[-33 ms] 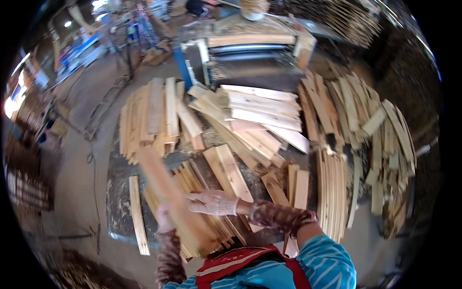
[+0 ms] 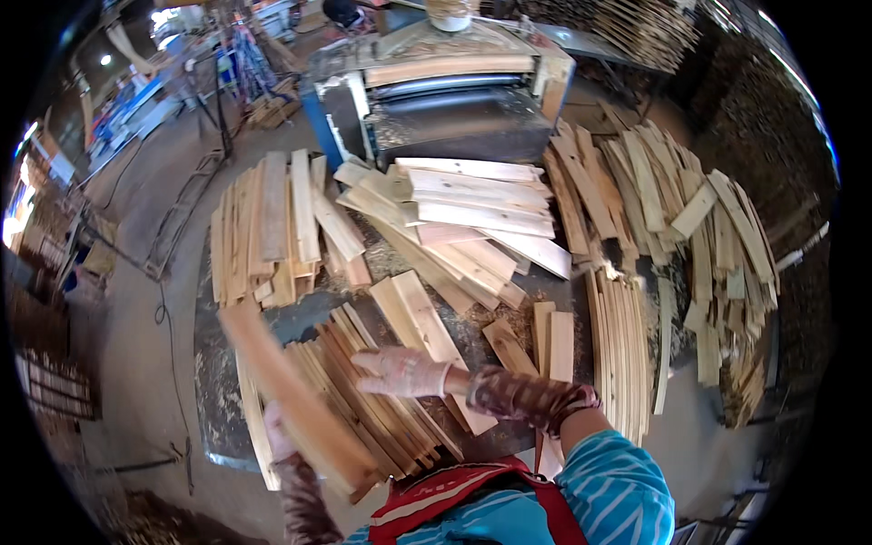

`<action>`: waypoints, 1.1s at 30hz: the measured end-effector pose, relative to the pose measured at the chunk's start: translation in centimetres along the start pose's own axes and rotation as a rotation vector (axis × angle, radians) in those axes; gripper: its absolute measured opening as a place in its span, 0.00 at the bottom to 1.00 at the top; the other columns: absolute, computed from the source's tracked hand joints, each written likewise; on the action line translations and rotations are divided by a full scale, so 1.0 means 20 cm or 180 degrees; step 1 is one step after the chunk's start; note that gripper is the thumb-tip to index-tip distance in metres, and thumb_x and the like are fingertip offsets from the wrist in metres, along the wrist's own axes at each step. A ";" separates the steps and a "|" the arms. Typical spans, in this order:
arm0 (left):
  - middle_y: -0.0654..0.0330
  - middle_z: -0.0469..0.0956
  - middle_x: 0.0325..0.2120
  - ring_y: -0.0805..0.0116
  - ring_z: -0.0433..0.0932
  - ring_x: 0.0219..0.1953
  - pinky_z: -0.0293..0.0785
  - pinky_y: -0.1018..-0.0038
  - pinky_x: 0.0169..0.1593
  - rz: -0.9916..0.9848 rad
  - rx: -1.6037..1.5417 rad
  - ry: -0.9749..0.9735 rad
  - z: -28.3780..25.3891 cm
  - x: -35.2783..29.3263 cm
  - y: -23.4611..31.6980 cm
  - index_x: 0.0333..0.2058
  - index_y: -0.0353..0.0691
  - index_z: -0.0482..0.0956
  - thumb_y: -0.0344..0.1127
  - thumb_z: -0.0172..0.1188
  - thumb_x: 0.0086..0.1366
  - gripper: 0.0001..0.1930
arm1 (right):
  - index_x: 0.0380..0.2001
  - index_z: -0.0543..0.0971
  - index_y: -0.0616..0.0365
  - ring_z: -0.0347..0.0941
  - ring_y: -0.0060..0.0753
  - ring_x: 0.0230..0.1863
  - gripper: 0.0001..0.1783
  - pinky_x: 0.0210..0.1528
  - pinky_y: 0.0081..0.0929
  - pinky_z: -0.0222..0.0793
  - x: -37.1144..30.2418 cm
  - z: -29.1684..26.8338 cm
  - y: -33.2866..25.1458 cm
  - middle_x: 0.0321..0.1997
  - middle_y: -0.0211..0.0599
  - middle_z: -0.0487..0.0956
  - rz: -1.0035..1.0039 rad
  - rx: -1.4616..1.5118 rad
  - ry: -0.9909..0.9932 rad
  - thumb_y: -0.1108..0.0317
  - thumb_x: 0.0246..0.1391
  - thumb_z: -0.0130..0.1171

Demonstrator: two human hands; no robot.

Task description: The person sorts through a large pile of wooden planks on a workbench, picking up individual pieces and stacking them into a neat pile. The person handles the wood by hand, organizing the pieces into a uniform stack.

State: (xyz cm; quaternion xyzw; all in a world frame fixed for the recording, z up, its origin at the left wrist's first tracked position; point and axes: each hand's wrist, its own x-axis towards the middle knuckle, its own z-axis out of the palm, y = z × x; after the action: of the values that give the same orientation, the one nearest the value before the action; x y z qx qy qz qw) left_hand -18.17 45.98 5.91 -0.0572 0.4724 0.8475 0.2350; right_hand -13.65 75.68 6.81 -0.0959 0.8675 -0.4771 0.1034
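My left hand, in a pale glove, is closed on the edge of a wooden board. The board is tilted and slightly smeared by motion, and it hides part of my fingers. Under and beside it, several narrow boards stand on edge in a tight row. Over the far right part of that row is my right hand, gloved too, with its fingers stretched out and nothing in them. Whether it touches the boards I cannot tell. A single board lies left of the row, partly covered by the held one.
Ahead stands a planer-like machine with a roller. Loose pale boards are heaped before it, with more boards at the left and right. An on-edge row lies to my right. Sawdust dots the dark table.
My left hand has carried the board leftward, away from my right hand. My right hand's fingers have spread apart. The whole view has shifted a little.
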 end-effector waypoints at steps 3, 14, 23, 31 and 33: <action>0.53 0.82 0.39 0.54 0.83 0.38 0.83 0.62 0.42 -0.0078 0.0161 0.0567 -0.32 -0.13 0.23 0.53 0.34 0.73 0.40 0.66 0.60 0.26 | 0.66 0.62 0.62 0.70 0.50 0.62 0.33 0.61 0.41 0.70 -0.01 -0.36 -0.02 0.66 0.51 0.69 0.1180 -0.0030 0.0228 0.55 0.64 0.53; 0.55 0.75 0.45 0.58 0.78 0.45 0.77 0.63 0.47 -0.1571 0.3197 0.1658 -1.42 0.09 -0.42 0.59 0.39 0.67 0.48 0.66 0.60 0.33 | 0.75 0.47 0.59 0.44 0.52 0.79 0.52 0.78 0.43 0.43 0.43 -1.27 0.84 0.79 0.53 0.45 0.1719 -0.2155 0.1512 0.43 0.58 0.57; 0.52 0.69 0.63 0.56 0.73 0.60 0.69 0.64 0.62 -0.0721 0.3587 0.1918 -1.16 0.29 -0.27 0.70 0.40 0.57 0.57 0.62 0.64 0.43 | 0.62 0.67 0.57 0.62 0.50 0.69 0.38 0.70 0.43 0.58 0.56 -1.27 0.89 0.67 0.48 0.68 0.1255 -0.2273 0.1081 0.45 0.55 0.59; 0.55 0.73 0.59 0.66 0.72 0.59 0.68 0.75 0.61 0.0262 0.2729 -0.0122 0.09 0.76 -0.21 0.63 0.30 0.68 0.35 0.60 0.69 0.27 | 0.58 0.72 0.59 0.67 0.54 0.65 0.29 0.70 0.53 0.60 -0.15 -0.71 0.84 0.62 0.52 0.73 -0.0750 -0.2616 0.1836 0.52 0.59 0.57; 0.56 0.77 0.55 0.65 0.77 0.54 0.73 0.69 0.59 -0.0665 0.1644 -0.0625 0.42 0.79 -0.38 0.63 0.34 0.68 0.43 0.59 0.71 0.27 | 0.62 0.70 0.56 0.66 0.55 0.67 0.36 0.70 0.53 0.61 -0.31 -0.54 0.73 0.65 0.50 0.70 -0.0986 -0.2250 0.1894 0.56 0.50 0.66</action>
State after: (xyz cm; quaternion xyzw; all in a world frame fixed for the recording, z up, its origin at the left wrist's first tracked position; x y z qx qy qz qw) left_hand -27.62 61.65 -0.46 0.0384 0.6391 0.6719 0.3724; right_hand -11.53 93.62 0.67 -0.1126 0.9438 -0.1698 -0.2602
